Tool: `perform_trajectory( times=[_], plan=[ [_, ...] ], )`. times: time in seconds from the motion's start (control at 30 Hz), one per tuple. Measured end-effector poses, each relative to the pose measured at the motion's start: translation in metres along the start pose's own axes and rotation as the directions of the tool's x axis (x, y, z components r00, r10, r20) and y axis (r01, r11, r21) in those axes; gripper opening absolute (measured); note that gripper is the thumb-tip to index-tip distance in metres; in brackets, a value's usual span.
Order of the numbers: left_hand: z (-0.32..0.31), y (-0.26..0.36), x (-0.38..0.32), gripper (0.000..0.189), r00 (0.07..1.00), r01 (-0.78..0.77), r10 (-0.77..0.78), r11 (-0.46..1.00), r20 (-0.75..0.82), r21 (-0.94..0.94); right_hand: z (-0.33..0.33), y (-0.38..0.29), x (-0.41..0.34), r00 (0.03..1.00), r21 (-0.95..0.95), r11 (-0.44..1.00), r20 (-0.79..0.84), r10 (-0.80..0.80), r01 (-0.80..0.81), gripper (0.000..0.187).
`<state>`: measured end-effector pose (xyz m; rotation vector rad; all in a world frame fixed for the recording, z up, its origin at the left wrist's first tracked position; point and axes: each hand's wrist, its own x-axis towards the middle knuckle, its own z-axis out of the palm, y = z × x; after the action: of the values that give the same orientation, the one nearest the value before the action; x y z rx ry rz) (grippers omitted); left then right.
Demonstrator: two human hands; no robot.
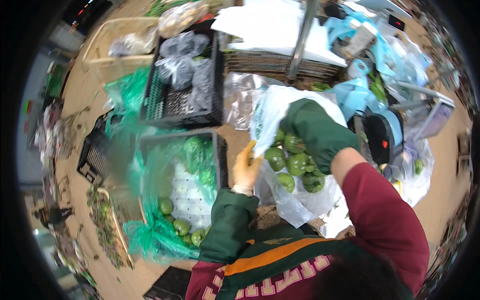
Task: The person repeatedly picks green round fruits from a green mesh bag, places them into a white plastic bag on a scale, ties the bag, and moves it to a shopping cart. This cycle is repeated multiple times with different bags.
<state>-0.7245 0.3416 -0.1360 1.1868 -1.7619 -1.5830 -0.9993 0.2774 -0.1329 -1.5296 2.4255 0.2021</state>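
My left hand [245, 167], in a yellowish glove, pinches the left edge of a white plastic bag [268, 112] between thumb and fingers. My right hand is out of sight; its dark green sleeve cover reaches into the bag's upper part. Several round, ribbed green squashes [297, 164] lie in front of me, below the white bag and beside my right sleeve. Clear plastic sheeting [296, 210] spreads under them. At left, more round green squashes [181, 227] sit along the near side of a crate [221, 157] lined with green plastic film [150, 187].
Beyond the lined crate stands a black crate [180, 122] with dark plastic bags [180, 71]. A metal pole [303, 41] rises by a white sheet [262, 26]. Light blue bags [360, 93] and a black-and-blue object [386, 135] crowd the right. A tan tub [112, 62] stands far left.
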Motion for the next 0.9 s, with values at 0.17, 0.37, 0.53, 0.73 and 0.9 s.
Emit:
perform_trajectory(
  times=[0.17,0.37,0.53,0.73,0.9],
  plan=[
    [-0.064,-0.030,-0.018,0.055,0.966,-0.038,-0.048,0.945,-0.254,-0.325,0.000,0.020,-0.049,0.997,-0.074,0.996,0.058,0.047,-0.042,0.035],
    [-0.190,-0.181,0.005,0.049,0.654,0.197,-0.310,0.950,-0.690,-0.241,-0.089,-0.055,-0.172,0.565,0.089,0.767,0.624,-0.540,0.635,0.034],
    [-0.074,-0.045,-0.020,0.033,0.995,-0.022,0.093,0.441,-0.021,0.897,-0.094,-0.194,-0.163,0.485,0.804,0.449,0.234,-0.843,0.391,0.034],
    [-0.112,-0.025,-0.107,0.025,0.896,-0.272,0.413,0.799,-0.161,0.536,0.044,-0.362,-0.075,0.533,0.223,0.530,0.050,-0.845,0.818,0.039],
    [-0.272,-0.239,-0.150,0.029,0.833,0.541,0.202,-0.110,-0.514,0.834,0.113,-0.426,-0.062,0.726,-0.476,0.550,0.408,-0.554,0.687,0.048]
  ],
)
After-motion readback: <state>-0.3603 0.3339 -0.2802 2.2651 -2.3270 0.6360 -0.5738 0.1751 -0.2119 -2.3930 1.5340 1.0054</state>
